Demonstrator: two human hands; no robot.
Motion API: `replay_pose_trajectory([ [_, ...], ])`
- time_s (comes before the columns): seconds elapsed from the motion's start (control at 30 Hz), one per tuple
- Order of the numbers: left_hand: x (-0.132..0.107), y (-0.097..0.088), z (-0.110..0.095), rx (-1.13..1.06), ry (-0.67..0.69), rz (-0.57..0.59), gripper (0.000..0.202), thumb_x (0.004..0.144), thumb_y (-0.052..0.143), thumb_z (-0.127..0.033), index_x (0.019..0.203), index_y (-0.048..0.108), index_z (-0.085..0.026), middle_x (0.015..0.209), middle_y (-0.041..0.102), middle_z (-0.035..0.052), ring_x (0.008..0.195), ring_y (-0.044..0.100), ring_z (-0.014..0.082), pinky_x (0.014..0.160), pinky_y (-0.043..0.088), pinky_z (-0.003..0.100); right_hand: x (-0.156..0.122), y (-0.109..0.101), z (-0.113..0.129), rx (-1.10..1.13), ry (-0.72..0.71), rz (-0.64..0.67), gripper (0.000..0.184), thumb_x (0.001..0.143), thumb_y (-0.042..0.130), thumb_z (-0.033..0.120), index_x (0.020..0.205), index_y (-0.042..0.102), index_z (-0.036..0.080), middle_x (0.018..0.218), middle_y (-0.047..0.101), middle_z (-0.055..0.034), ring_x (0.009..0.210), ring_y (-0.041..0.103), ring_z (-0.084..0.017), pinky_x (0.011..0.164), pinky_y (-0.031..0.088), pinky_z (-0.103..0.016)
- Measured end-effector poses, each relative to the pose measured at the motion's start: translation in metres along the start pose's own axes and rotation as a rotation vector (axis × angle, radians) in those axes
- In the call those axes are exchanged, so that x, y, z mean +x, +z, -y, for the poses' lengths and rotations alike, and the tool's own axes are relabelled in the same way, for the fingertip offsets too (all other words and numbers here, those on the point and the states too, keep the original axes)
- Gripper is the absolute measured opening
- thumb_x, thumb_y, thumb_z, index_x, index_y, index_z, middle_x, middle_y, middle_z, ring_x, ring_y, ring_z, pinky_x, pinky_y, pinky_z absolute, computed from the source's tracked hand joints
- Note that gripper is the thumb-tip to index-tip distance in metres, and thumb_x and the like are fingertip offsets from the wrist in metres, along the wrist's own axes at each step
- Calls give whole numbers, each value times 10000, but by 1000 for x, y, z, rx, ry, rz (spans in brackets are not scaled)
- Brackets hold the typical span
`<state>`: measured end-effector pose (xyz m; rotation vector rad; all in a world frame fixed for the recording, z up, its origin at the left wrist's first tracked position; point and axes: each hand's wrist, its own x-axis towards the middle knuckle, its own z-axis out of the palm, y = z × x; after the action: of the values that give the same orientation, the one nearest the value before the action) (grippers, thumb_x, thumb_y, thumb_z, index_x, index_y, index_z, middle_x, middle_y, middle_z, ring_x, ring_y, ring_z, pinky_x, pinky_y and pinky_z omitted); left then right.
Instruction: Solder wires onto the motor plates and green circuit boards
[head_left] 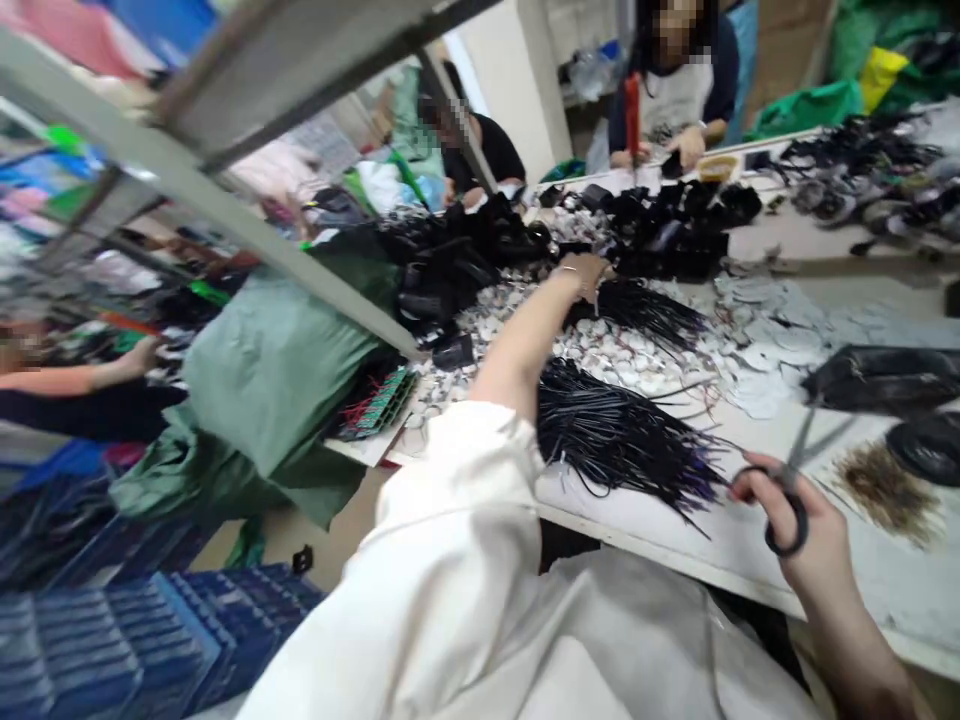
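Note:
My left hand reaches far across the table, over a bundle of black wires and beside black plastic parts. Its fingers are blurred and partly turned away, so I cannot make out what they hold. In my right hand, near the front edge, is a pair of scissors, blades pointing away from me and spread apart. A larger bundle of black wires with purplish ends lies between my arms. Small white round pieces are heaped around both bundles.
A black pouch-like item and a brownish pile of fine bits lie at the right. Green boards rest by a green sack at left. A slanted metal post crosses the left side. Two people sit across the table.

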<state>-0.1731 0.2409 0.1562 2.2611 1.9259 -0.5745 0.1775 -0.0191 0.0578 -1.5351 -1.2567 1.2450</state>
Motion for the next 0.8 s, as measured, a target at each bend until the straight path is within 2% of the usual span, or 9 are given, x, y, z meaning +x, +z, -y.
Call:
replay_pose_trajectory([
  [0.1,19,15,-7,-10,-70,79,1145,493,872,-180,1532,392,-182,1461,564,166,1244,595,328,1060,488,385,2,-5,-9,-85,66,20,543,670,711,668,913,716,183,765,728,-61,768,637,-204,855,496,-353],
  [0.2,23,28,-10,-5,-79,80,1255,416,913,-164,1543,361,-145,1452,566,178,1282,554,346,1099,449,396,5,1,-5,-90,72,54,561,637,714,664,918,718,179,748,724,-62,724,644,-213,791,522,-357],
  [0.33,8,38,-5,36,-35,-36,1005,561,887,-198,1469,463,-135,1472,544,170,1368,464,341,1173,340,447,9,10,-1,-67,54,67,507,662,739,617,957,709,206,765,724,-56,728,673,-230,749,556,-362],
  [0.43,-10,31,4,58,-47,-133,810,707,829,-248,1433,497,-110,1461,540,193,1366,463,353,1151,342,501,9,9,-3,-37,32,85,449,690,765,559,989,708,229,799,730,-53,734,694,-239,719,574,-365],
  [0.53,-35,0,10,93,-100,-265,659,816,763,-249,1407,525,-79,1442,544,221,1362,474,374,1137,351,552,7,5,-1,-24,-11,47,378,702,773,514,947,704,234,725,698,-33,687,680,-229,661,567,-354],
  [0.6,-61,-33,11,185,-175,-413,533,850,748,-265,1334,599,-99,1364,615,174,1303,539,345,1114,400,533,5,3,4,-24,-53,17,348,721,773,478,956,701,233,704,673,-16,674,662,-206,668,561,-341],
  [0.7,-115,-85,14,228,-182,-529,536,900,675,-319,1342,561,-37,1380,580,168,1357,480,401,1107,330,653,6,1,10,34,-176,-46,347,756,763,438,1016,693,218,713,663,-1,667,651,-175,703,550,-332],
  [0.77,-157,-110,17,238,-114,-564,635,930,488,-520,1316,573,-24,1254,609,110,1317,502,436,986,293,714,9,0,14,94,-267,-146,353,779,751,440,1027,689,196,701,667,0,642,652,-170,684,534,-334],
  [0.8,-178,-116,17,252,-83,-584,761,921,276,-602,1320,568,-24,1157,580,77,1314,491,449,893,240,707,11,-2,18,117,-309,-202,355,791,743,449,1027,689,189,686,667,1,627,651,-171,670,525,-336],
])
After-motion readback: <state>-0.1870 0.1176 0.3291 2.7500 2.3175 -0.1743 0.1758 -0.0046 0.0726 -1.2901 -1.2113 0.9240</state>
